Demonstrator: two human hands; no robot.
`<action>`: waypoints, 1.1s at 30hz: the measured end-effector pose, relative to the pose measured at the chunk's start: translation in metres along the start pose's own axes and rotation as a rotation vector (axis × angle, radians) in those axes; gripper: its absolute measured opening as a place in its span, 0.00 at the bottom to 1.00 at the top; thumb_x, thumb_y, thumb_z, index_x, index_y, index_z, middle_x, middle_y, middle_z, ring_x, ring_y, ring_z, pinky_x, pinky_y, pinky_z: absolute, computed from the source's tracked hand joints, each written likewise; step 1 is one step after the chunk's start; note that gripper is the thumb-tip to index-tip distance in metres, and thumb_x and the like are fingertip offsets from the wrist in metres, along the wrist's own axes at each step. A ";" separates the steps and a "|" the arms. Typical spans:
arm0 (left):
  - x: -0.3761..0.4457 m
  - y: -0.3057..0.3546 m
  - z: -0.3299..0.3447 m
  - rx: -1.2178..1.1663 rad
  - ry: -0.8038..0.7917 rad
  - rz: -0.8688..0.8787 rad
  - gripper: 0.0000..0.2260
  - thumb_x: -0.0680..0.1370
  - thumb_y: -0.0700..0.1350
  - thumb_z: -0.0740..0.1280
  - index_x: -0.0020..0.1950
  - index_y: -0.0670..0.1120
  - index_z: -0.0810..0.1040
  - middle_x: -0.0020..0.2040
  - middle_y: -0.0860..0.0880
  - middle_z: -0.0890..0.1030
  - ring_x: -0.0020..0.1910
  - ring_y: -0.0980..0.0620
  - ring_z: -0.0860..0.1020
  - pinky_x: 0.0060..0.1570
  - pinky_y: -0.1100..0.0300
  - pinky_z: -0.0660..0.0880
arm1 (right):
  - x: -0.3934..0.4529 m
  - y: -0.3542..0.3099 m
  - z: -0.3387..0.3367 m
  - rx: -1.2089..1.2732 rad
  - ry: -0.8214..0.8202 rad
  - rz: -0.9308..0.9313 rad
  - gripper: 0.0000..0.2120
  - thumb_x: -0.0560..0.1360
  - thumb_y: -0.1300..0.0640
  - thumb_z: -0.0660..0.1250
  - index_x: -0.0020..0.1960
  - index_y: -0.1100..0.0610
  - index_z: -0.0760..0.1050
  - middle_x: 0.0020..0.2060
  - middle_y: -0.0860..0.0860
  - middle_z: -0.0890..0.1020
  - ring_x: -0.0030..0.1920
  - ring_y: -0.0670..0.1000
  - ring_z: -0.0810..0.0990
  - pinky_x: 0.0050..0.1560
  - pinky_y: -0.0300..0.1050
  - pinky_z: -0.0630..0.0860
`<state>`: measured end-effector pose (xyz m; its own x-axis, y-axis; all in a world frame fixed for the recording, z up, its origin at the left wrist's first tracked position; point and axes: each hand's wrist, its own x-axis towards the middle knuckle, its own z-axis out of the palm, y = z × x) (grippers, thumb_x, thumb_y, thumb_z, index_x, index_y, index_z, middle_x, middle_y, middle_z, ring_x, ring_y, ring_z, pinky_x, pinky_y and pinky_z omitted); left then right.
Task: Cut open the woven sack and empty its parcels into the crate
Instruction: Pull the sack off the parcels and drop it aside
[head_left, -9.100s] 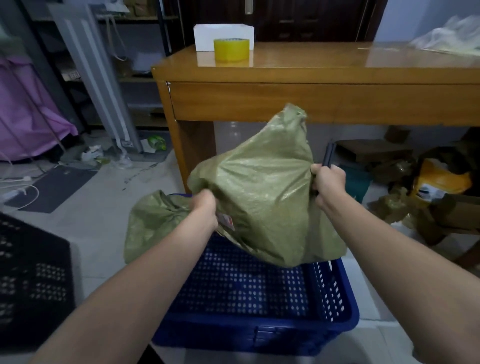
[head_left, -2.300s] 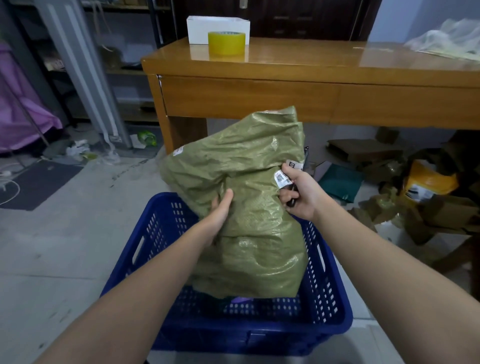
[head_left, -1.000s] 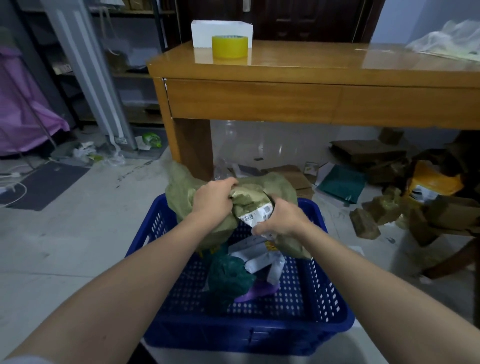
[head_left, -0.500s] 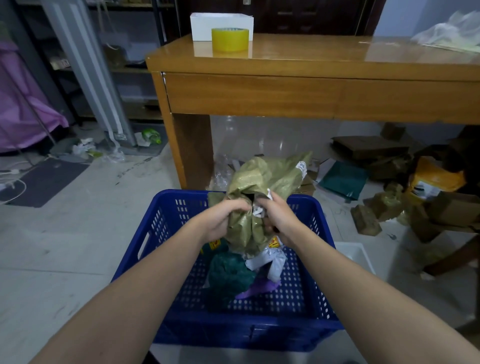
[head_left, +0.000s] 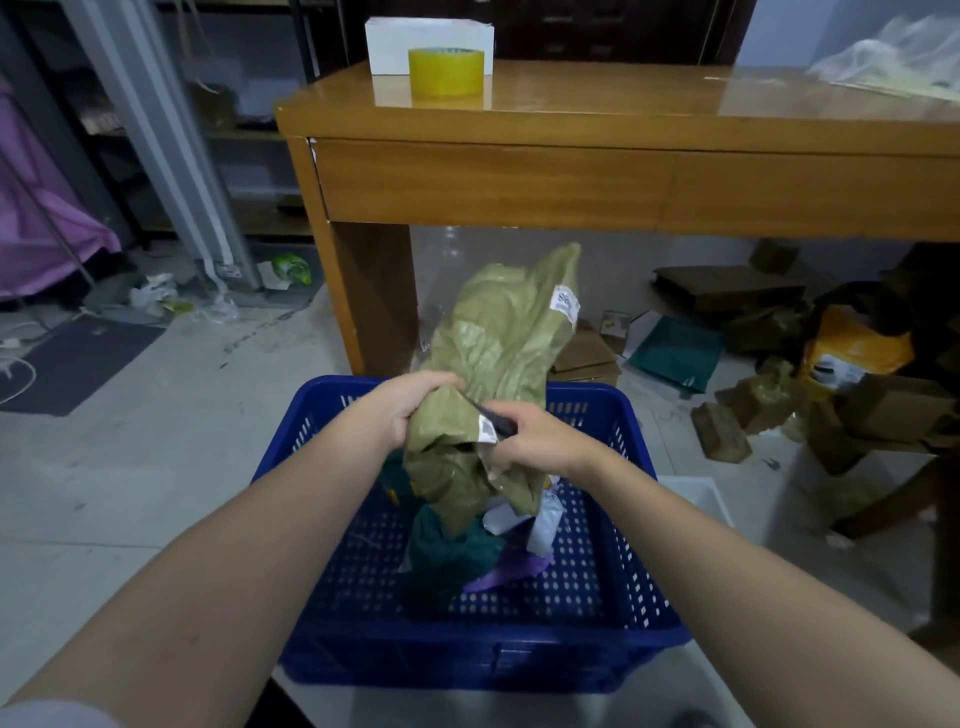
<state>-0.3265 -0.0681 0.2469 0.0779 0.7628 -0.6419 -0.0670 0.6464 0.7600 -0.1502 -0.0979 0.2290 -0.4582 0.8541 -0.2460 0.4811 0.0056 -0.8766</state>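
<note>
The olive-green woven sack (head_left: 498, 338) hangs crumpled and limp above the blue perforated crate (head_left: 597, 571). My left hand (head_left: 410, 405) clutches its bunched left side. My right hand (head_left: 530, 441) grips the sack's right side together with a dark-handled cutter (head_left: 491, 418) that pokes out towards the left. In the crate lie a dark green parcel (head_left: 447, 556), a white parcel (head_left: 524, 519) and a purple one (head_left: 509, 569). A white label (head_left: 566, 304) sits near the sack's top.
A wooden table (head_left: 571, 176) stands right behind the crate, with a yellow tape roll (head_left: 445, 71) and a white box (head_left: 428, 34) on it. Cardboard, a teal bag (head_left: 675, 353) and a yellow parcel (head_left: 852, 348) litter the floor at right. A dark mat (head_left: 78, 358) lies left.
The sack was full and held over the crate; its parcels have dropped in. Over the last second both hands have lifted and gathered the emptied sack, whose top now stands higher.
</note>
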 end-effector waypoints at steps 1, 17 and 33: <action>0.001 -0.004 0.000 0.018 0.015 -0.004 0.15 0.77 0.42 0.68 0.62 0.38 0.78 0.46 0.39 0.81 0.42 0.42 0.80 0.47 0.49 0.78 | -0.003 0.002 -0.003 0.067 0.004 0.030 0.17 0.66 0.66 0.65 0.53 0.60 0.79 0.40 0.57 0.80 0.37 0.52 0.78 0.35 0.42 0.75; -0.014 -0.003 -0.003 0.144 -0.320 0.139 0.20 0.74 0.23 0.58 0.58 0.42 0.76 0.52 0.38 0.81 0.48 0.40 0.80 0.50 0.47 0.78 | 0.014 0.009 -0.021 0.668 0.520 0.445 0.65 0.48 0.27 0.76 0.76 0.55 0.57 0.70 0.57 0.71 0.65 0.61 0.74 0.64 0.62 0.72; -0.009 0.001 -0.002 0.200 0.046 0.333 0.27 0.74 0.55 0.72 0.64 0.47 0.60 0.54 0.45 0.72 0.51 0.47 0.77 0.51 0.50 0.78 | 0.013 0.012 -0.021 0.501 0.680 0.389 0.22 0.62 0.54 0.77 0.52 0.60 0.74 0.49 0.59 0.83 0.48 0.61 0.83 0.53 0.59 0.80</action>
<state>-0.3290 -0.0738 0.2532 0.0391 0.9331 -0.3575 0.1141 0.3512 0.9293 -0.1352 -0.0757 0.2237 0.2802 0.8710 -0.4034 0.0577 -0.4348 -0.8987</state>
